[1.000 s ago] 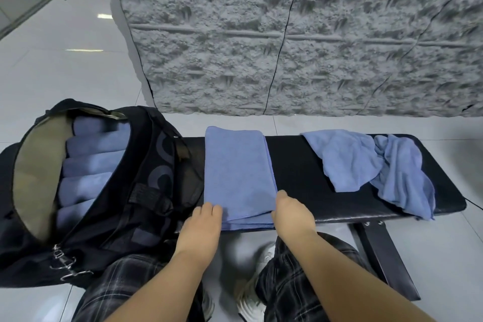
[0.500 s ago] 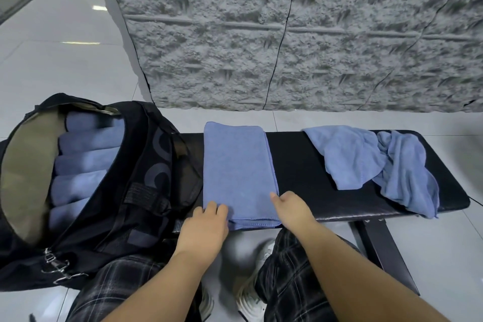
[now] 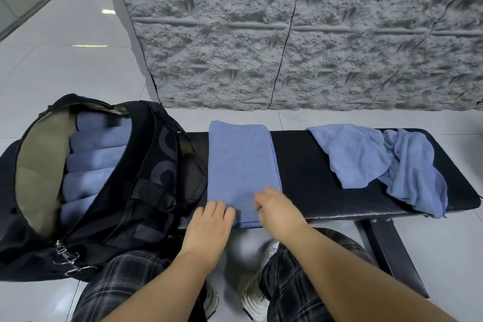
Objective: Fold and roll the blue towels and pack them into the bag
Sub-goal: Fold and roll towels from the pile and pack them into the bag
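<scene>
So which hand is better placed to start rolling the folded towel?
Neither alone, probably: left hand and right hand both rest on the folded towel near edge; the right sits slightly further onto it.

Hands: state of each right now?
Left hand: open, fingers resting on the folded towel.
Right hand: fingers curled at the towel's near edge; grip cannot be told.
</scene>
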Available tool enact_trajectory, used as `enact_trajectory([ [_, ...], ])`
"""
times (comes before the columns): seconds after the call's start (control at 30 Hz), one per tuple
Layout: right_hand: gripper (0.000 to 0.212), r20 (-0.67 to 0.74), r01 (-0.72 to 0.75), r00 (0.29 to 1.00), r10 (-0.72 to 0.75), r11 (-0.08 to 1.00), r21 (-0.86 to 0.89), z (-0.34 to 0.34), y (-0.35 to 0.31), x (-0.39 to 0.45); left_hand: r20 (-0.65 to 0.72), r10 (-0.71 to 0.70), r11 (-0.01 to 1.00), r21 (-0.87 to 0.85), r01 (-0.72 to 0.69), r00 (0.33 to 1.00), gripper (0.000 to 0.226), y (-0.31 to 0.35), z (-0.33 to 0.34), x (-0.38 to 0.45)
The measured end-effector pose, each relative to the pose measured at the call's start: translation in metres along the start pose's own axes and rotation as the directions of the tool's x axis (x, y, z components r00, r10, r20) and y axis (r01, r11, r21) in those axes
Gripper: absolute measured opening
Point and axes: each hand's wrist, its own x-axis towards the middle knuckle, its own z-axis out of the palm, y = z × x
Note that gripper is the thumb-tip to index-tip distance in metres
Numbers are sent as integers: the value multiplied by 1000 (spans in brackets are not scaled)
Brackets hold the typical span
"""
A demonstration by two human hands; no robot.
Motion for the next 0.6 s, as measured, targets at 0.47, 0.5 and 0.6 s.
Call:
enact_trajectory([
  [0.47, 46, -58, 94, 991, -119, 942, -323, 17, -2, -3, -2, -41, 978, -205, 40, 999, 40, -18, 1, 8],
  [0.5, 34, -58, 83, 993, -104, 955, -285, 16, 0, -5, -18, -57, 968, -245, 51, 998, 35, -18, -2, 8],
  [0.6, 10, 7, 15, 1000, -14, 986, -166, 9, 8, -6, 6, -125, 940, -319, 121, 992, 9, -19, -11, 7],
])
